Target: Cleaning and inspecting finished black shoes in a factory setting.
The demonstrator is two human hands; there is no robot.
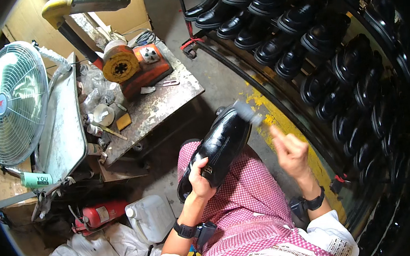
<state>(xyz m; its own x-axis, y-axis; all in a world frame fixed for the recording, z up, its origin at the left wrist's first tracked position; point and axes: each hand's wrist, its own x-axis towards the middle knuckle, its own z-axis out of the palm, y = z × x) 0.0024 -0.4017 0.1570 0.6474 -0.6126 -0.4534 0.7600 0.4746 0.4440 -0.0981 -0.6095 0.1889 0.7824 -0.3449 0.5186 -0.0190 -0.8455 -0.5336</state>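
Note:
A glossy black leather shoe (224,143) rests tilted over my lap, its toe pointing away from me. My left hand (201,182) grips it near the heel opening, thumb on the upper. Closed around a thin handle, my right hand (291,152) holds a small brush (248,113). The brush's grey head is smeared by motion and lies at the shoe's toe; whether it touches the leather I cannot tell. Most of the handle is hidden by my fingers. Pink checked cloth (249,196) covers my lap beneath the shoe.
To the right, a wheeled rack (259,87) carries rows of black shoes. A worn workbench (164,100) at the left bears an orange machine (145,70) and clutter. Beside it stand a large fan (13,102), a red fire extinguisher (98,215) and a white jerrycan (150,219).

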